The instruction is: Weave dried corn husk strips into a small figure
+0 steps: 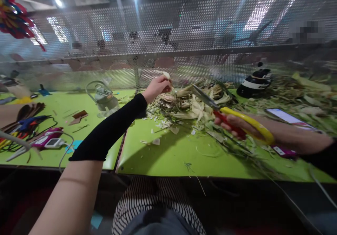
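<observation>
Reaching over the pile, my left hand [158, 87] has its fingers pinched on a pale strip of corn husk [166, 75] that sticks up above them. My right hand [235, 123] grips a pair of scissors [228, 111] by red and yellow handles. The blades point up and left over the husks, apart from the left hand; whether they are parted I cannot tell. Below both hands lies a heap of dried corn husks [197, 109] with small cut scraps around its front.
More husk strips [306, 96] cover the right side around a black bottle [254, 85] and a lit phone [289, 118]. At left stand a clear jug [105, 100], a blue glue gun [27, 122] and a purple device [48, 138] with cables. A perforated metal screen [147, 70] closes the back.
</observation>
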### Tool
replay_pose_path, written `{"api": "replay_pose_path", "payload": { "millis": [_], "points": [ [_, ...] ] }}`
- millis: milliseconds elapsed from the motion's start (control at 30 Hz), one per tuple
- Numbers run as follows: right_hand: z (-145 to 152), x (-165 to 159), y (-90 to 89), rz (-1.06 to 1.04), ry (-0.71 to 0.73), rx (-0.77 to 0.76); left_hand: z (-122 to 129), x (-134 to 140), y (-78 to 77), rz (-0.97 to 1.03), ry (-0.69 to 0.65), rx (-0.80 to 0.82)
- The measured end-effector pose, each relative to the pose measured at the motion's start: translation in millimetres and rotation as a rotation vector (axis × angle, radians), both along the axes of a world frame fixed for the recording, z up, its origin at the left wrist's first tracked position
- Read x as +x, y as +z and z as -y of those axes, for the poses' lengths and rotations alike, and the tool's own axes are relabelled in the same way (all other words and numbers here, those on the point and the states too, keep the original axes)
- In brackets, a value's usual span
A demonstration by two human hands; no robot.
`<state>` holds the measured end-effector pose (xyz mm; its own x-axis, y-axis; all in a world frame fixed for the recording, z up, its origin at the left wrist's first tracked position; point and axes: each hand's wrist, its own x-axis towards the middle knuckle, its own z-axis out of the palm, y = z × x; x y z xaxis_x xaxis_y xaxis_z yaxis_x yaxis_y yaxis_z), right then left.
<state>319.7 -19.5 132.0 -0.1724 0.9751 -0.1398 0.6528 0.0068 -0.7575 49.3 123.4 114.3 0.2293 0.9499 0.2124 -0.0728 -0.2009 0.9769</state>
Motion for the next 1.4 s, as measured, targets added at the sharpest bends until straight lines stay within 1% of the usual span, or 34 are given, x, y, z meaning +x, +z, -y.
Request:
{"api": "replay_pose_path", "payload": {
  "millis": [33,133,200,300,400,567,700,800,900,1000,1100,1267,1333,1400],
  "points": [
    [4,-10,-5.8,-0.094,0.048,-0.043,4,2,-2.0,-0.002,-0.009,0.015],
    [8,-30,-26.5,-0.321,0.116,-0.059,16,9,-8.2,-0.020,-0.010,0.068],
    [7,-39,-38.4,-0.406,0.176,-0.059,22,13,-12.7,-0.039,-0.009,0.095],
    [7,-51,-47.9,-0.471,0.196,-0.075,27,18,-20.7,-0.051,0.019,0.141],
    [10,-62,-51.1,-0.495,0.136,-0.105,28,21,-29.8,-0.037,0.068,0.168],
    [11,-75,-55.3,-0.512,0.029,-0.142,27,24,-41.6,0.003,0.106,0.174],
    [8,-75,-61.2,-0.515,-0.008,-0.165,28,24,-46.9,-0.011,0.136,0.161],
    [1,-73,-69.3,-0.524,-0.020,-0.166,29,26,-51.2,-0.048,0.144,0.160],
    [-7,-72,-77.6,-0.533,-0.052,-0.222,29,29,-55.0,-0.048,0.125,0.155],
    [-10,-73,-81.4,-0.525,-0.111,-0.263,30,31,-56.1,-0.015,0.102,0.124],
    [-9,-73,-80.6,-0.526,-0.140,-0.260,31,32,-55.2,0.010,0.093,0.084],
    [-8,-70,-79.6,-0.469,-0.173,-0.260,33,31,-54.5,0.015,0.078,0.056],
    [-8,-68,-80.7,-0.456,-0.174,-0.256,34,30,-53.8,0.016,0.079,0.048],
    [-6,-67,-81.4,-0.447,-0.137,-0.211,35,28,-52.2,0.033,0.059,0.039]
  ]
}}
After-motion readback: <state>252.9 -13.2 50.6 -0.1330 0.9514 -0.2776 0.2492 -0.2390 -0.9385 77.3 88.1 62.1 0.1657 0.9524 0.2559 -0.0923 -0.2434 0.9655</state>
